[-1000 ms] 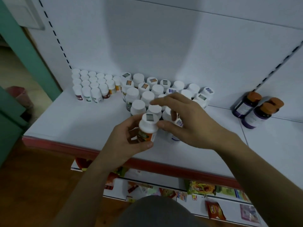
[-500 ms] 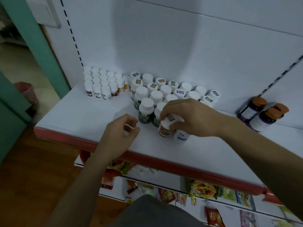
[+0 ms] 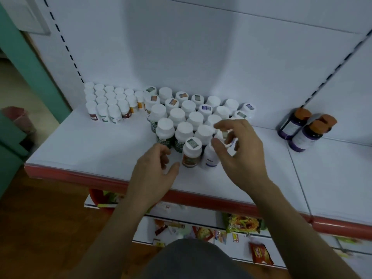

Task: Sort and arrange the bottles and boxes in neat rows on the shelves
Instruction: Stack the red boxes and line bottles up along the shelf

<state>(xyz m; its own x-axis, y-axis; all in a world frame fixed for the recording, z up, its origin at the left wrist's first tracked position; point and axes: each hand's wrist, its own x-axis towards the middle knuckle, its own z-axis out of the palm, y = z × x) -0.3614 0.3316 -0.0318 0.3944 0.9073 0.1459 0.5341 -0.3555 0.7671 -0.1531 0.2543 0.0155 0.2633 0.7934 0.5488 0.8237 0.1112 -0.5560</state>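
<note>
Back panel point(image 3: 201, 47): white, dimly lit, slotted uprights point(image 3: 66, 49) at left and right. Shelf point(image 3: 90, 146): white, red front edge point(image 3: 80, 174). Wall point(image 3: 30, 57), left: green. Floor point(image 3: 40, 218): brown wood. Bin point(image 3: 18, 119): reddish, on the floor at far left. Lower shelf point(image 3: 203, 220): white, below the red edge.

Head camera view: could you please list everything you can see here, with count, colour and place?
Small bottles: about twenty, white caps, shelf back left.
Larger bottles: roughly twenty-five, white caps, shelf centre.
Brown-label bottle: one, front of cluster.
Purple bottles: three, orange caps, right.
Shelf: white, red edge.
Snack packets: several, lower shelf.
Bin: one, reddish, floor left.
Left hand: open, beside brown-label bottle.
Right hand: over cluster; grip unclear.
</note>
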